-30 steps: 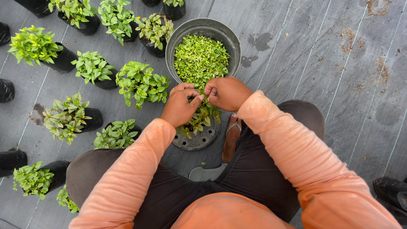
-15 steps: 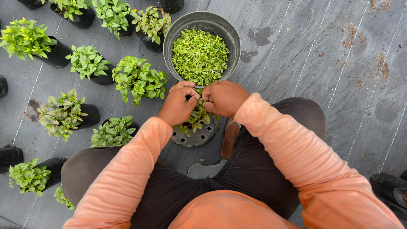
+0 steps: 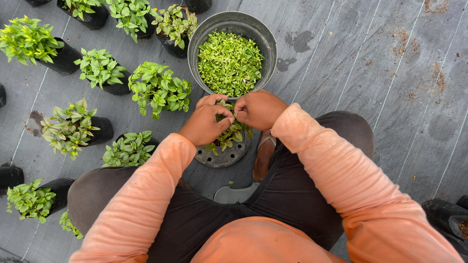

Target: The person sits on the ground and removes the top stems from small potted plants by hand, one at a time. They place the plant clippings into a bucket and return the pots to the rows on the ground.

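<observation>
Since half a second before, your view had drifted a little, so the metal bucket (image 3: 233, 27) and your 2 hands sat slightly higher and to the right, while the hands themselves stayed together over the same small plant. Your left hand (image 3: 204, 122) was curled, with its fingertips pinching into the leaves of the potted plant (image 3: 229, 135). Your right hand (image 3: 260, 109) was closed in a loose fist, knuckles up, gripping the same tuft of leaves from the other side, and the 2 hands touched at the thumbs. That plant stood in a black round pot (image 3: 222, 155) on the ground sheet (image 3: 370, 63), just in front of your knees and right beside the near rim of the bucket. The bucket held a heap of picked green leaves (image 3: 230, 62). To your left, several more potted plants (image 3: 158, 87) stood in rows on the sheet, each in a black pot. A sandal (image 3: 263, 155) showed just right of the pot, under your right forearm. A dark shoe (image 3: 446, 216) lay at the lower right edge.
</observation>
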